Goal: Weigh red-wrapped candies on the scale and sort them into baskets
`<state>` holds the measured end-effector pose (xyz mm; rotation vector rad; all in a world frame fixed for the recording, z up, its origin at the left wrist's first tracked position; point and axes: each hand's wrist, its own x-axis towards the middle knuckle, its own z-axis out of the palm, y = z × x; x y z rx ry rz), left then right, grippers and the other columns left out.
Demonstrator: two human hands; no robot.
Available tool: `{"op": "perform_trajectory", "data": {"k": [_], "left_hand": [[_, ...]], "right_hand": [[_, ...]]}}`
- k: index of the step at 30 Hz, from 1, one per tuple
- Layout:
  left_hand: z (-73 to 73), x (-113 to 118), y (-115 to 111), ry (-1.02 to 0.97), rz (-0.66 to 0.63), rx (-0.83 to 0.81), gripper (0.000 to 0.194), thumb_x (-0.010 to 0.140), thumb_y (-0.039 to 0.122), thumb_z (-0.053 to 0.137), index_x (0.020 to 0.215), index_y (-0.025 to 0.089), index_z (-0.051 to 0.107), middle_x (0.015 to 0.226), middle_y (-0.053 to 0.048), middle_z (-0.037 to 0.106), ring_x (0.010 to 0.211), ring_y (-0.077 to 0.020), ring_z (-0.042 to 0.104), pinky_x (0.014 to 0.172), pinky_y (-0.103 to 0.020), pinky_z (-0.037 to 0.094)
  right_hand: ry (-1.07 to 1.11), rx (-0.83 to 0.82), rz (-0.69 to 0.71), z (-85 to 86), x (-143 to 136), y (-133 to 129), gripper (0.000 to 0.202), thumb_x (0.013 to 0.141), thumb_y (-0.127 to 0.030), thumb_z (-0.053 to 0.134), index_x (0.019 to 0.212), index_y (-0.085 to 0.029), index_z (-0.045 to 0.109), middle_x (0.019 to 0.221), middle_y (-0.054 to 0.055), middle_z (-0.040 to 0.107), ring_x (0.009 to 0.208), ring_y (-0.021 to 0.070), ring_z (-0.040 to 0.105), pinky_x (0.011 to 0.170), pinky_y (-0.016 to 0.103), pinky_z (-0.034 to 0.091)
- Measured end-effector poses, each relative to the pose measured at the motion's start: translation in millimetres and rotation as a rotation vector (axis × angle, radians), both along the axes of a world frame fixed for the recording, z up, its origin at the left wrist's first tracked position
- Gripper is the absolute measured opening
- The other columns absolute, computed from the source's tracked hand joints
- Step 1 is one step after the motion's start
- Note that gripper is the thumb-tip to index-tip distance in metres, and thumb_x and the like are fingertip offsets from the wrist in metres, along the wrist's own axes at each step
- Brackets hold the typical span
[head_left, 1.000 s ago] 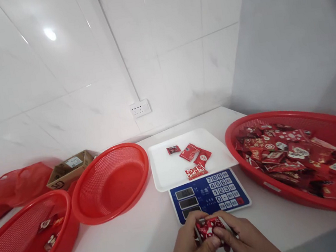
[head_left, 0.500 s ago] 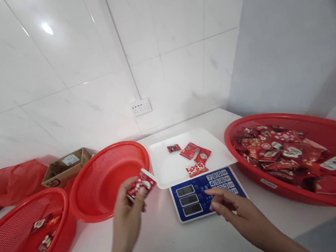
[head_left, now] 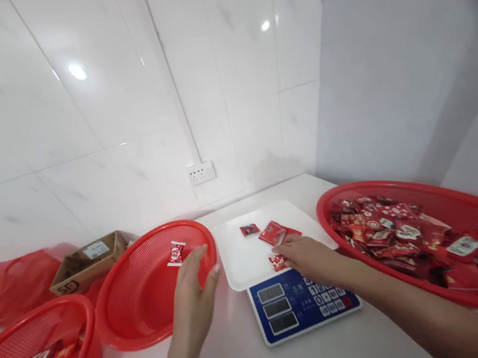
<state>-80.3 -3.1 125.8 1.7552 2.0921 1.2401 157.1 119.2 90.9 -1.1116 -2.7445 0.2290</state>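
Note:
My left hand is open beside the right rim of the middle red basket, its fingers apart and nothing in them. Inside that basket, near its far wall, is a red-and-white candy packet. My right hand reaches over the white tray of a blue scale, fingers bent down on a heart-patterned candy packet that they partly hide. Two red packets, one a flat red packet, lie just beyond those fingers. A small dark-red candy rests farther back on the tray.
A large red basket heaped with candy packets stands at right. Another red basket with a few packets is at lower left. Behind it are a cardboard box and red bags. A socket is on the tiled wall.
My left hand has let go of the red-and-white packet, which is now in the middle basket. My right hand has moved from above the scale's keypad onto the packets on the tray.

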Motion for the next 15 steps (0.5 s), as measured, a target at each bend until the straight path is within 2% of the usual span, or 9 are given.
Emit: {"op": "perform_trajectory", "data": {"k": [5, 10, 13, 15], "left_hand": [[9.0, 12.1, -9.2, -0.144, -0.053, 0.117, 0.041, 0.083, 0.047, 0.052, 0.119, 0.027, 0.056, 0.131, -0.007, 0.055, 0.125, -0.0256, 0.047, 0.097, -0.044, 0.043], [12.8, 1.8, -7.3, -0.177, -0.047, 0.144, 0.043, 0.082, 0.047, 0.053, 0.120, 0.028, 0.055, 0.130, -0.006, 0.056, 0.123, -0.0267, 0.048, 0.094, -0.042, 0.045], [8.5, -7.6, 3.1, -0.121, -0.029, 0.135, 0.045, 0.083, 0.047, 0.052, 0.123, 0.025, 0.054, 0.132, -0.008, 0.053, 0.126, -0.0278, 0.043, 0.099, -0.047, 0.041], [6.1, -12.6, 8.7, -0.078, 0.000, 0.169, 0.045, 0.084, 0.046, 0.051, 0.123, 0.025, 0.053, 0.134, -0.008, 0.052, 0.128, -0.0276, 0.042, 0.101, -0.048, 0.038]], "right_hand": [[-0.071, 0.004, -0.034, 6.4, -9.8, 4.7, 0.039, 0.075, -0.005, 0.053, 0.111, -0.014, 0.063, 0.109, 0.015, 0.064, 0.103, 0.0279, 0.057, 0.089, 0.040, 0.044], [0.026, -0.084, -0.061, 21.8, -16.2, 13.6, 0.031, 0.075, -0.006, 0.054, 0.102, -0.017, 0.067, 0.108, 0.011, 0.062, 0.090, 0.0229, 0.062, 0.079, 0.033, 0.047], [0.065, -0.116, -0.040, 40.9, -41.7, 16.3, 0.017, 0.076, -0.014, 0.060, 0.090, -0.018, 0.069, 0.096, 0.009, 0.064, 0.082, 0.0211, 0.062, 0.073, 0.031, 0.047], [0.180, -0.191, 0.025, 55.4, -68.9, 19.1, 0.014, 0.077, -0.020, 0.061, 0.088, -0.019, 0.069, 0.090, 0.006, 0.065, 0.078, 0.0194, 0.062, 0.071, 0.030, 0.047]]}}
